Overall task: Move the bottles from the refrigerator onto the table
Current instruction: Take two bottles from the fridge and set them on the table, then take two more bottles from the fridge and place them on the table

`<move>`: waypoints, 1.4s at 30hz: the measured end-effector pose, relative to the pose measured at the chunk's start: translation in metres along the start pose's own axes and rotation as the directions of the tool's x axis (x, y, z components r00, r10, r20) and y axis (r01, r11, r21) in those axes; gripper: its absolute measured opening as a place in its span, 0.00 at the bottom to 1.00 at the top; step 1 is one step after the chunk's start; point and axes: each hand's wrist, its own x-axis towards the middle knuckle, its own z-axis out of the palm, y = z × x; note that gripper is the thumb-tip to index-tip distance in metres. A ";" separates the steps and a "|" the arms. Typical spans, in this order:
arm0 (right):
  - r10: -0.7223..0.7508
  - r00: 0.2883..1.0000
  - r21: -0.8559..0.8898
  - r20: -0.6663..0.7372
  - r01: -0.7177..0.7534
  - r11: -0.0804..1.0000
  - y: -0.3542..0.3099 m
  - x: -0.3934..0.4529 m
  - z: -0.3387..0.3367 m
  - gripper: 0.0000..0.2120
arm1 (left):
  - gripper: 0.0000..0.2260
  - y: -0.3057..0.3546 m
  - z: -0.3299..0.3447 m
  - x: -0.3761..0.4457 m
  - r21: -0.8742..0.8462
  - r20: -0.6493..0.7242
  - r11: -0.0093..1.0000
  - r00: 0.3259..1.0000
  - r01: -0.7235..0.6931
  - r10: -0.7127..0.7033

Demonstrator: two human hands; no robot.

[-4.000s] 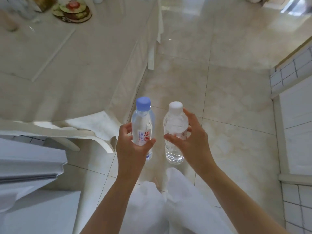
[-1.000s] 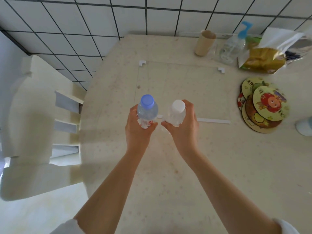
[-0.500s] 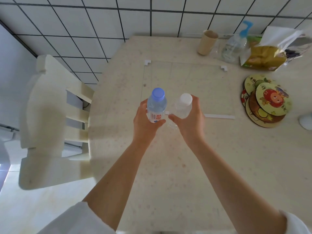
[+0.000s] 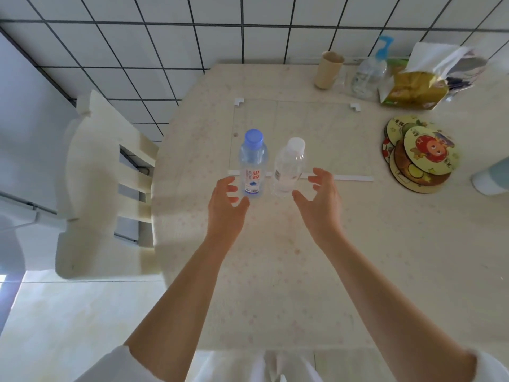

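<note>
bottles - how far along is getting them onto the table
Done: the blue-capped bottle and the white-capped bottle stand upright side by side on the table. In hand: nothing; the left hand and right hand are open, fingers clear of both. Left: can't tell, the refrigerator's inside isn't visible.

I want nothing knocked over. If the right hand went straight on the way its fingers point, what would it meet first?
Probably the white-capped bottle: the right hand is open just beside it, fingers aimed at its lower body. Depth is unclear from this view.

Two clear, glossy plastic bottles (image 4: 252, 164) are standing on the matt, speckled tabletop (image 4: 275, 257); glazed wall tiles (image 4: 165, 45) are shining behind.
</note>
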 end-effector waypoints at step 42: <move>-0.304 0.271 0.085 0.913 0.602 0.794 0.038 -0.634 0.042 0.17 | 0.11 -0.259 -0.267 -0.669 -0.093 -0.638 0.927 0.694 0.363 -0.335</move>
